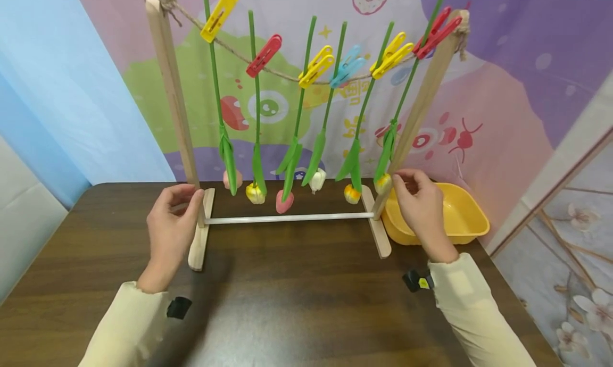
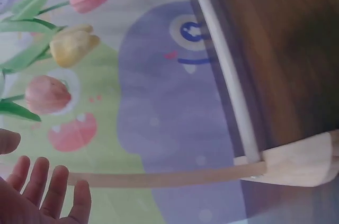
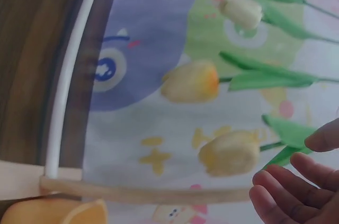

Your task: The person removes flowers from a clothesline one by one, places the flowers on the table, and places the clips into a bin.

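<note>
A wooden rack with a left post point(image 1: 173, 85) and a right post point(image 1: 428, 93) stands on the table, with a twine line point(image 1: 282, 76) sagging between the post tops. Several artificial tulips hang upside down from it, held at their stems by yellow, red and blue clothespins, such as a red clothespin point(image 1: 264, 56). My left hand point(image 1: 172, 226) is beside the lower left post, fingers relaxed and nothing in them. On the other side my right hand point(image 1: 422, 205) hovers by the right post and the rightmost yellow tulip point(image 3: 230, 153), loosely bent and holding nothing.
A white rod point(image 1: 289, 218) joins the rack's wooden feet, including the left foot point(image 1: 198, 250). Behind the right hand sits a yellow plastic basin point(image 1: 462, 210). A printed cartoon cloth point(image 1: 306, 122) hangs behind the brown wooden table point(image 1: 287, 303).
</note>
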The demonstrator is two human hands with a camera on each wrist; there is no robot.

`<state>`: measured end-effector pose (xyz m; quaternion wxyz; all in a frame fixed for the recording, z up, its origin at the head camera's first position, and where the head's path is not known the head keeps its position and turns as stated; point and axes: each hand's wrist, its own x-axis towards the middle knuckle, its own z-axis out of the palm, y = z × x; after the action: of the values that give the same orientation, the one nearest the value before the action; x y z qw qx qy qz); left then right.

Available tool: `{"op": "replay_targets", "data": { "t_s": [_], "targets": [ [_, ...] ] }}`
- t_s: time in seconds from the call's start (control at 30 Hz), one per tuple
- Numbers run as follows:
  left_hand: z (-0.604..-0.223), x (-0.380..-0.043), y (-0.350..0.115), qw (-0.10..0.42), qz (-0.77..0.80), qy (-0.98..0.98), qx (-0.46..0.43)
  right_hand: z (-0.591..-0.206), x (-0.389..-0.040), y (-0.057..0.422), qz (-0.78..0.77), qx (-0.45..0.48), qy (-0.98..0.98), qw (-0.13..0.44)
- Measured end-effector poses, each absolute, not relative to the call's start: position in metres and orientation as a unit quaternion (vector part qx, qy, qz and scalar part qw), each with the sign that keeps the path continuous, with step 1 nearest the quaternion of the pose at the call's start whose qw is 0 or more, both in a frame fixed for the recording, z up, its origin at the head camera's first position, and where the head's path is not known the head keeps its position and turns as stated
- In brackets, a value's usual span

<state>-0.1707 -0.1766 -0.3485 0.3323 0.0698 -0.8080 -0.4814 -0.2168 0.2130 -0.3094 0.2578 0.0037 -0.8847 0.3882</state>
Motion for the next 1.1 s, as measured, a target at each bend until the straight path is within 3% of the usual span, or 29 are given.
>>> {"op": "replay_targets", "data": {
  "t_s": [1.1],
  "targets": [
    [-0.312, -0.164, -0.158, 0.341, -0.516, -0.786, 0.013, -0.272, -0.196, 0.154, 0.434, 0.151, -0.860, 0.221]
  ]
}}
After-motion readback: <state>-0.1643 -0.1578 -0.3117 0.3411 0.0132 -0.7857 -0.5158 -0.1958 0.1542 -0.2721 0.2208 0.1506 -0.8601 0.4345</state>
